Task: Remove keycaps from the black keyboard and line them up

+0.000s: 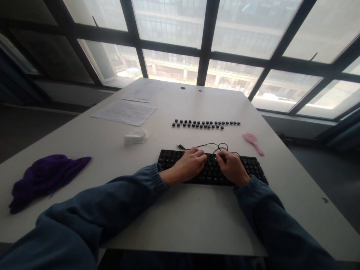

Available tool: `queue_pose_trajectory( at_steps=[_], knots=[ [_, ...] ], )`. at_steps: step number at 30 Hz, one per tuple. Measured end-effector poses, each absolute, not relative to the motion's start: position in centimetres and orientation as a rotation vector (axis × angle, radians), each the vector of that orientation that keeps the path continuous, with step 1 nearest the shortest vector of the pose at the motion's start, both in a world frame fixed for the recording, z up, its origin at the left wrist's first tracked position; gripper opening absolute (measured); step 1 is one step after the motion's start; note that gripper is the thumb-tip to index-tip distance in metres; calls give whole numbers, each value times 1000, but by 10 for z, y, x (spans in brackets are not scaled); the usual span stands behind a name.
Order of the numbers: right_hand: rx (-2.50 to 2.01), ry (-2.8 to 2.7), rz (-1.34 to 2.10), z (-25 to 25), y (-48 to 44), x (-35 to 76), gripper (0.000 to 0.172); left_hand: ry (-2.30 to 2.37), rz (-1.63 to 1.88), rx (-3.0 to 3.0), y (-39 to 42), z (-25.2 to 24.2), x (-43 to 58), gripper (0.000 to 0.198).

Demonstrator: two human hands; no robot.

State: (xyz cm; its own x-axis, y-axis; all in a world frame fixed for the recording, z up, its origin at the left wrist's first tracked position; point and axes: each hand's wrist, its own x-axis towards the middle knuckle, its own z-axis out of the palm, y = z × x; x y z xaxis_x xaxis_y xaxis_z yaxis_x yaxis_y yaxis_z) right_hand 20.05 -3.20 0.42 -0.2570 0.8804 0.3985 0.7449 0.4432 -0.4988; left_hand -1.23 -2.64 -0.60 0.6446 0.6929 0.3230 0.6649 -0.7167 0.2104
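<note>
A black keyboard [210, 170] lies on the white table in front of me. My left hand [191, 164] rests across its middle, fingers bent together and pressing on the upper key rows. On the right half of the keyboard, my right hand [233, 167] is closed in a pinch just above the keys. A small pale glint shows at its fingertips, but what it holds is too small to name. Behind the keyboard a black cable [208, 144] loops and ends in a USB plug [180, 146]. Two rows of loose black keycaps [201, 124] stand farther back.
On the left are a purple cloth [47, 176] and a crumpled white tissue or packet [135, 137]. Printed sheets [125, 111] lie at the back left. A pink hairbrush [253, 143] is right of the keycaps. Large windows [171, 67] rise beyond the table [191, 213].
</note>
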Motion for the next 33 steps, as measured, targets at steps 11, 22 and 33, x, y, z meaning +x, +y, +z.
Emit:
queue_pose_trajectory(
  at_steps=[11, 22, 33],
  knots=[
    [-1289, -1352, 558, 8, -18, 225, 21, 1130, 597, 2783, -26, -7, -12, 12],
    [-1301, -1099, 710, 11, -12, 233, 20, 1002, 479, 2639, -3, 47, -10, 19],
    [-1287, -1094, 687, 17, -19, 263, 21, 338, 175, 2874, 94, 34, 57, 25]
  ],
)
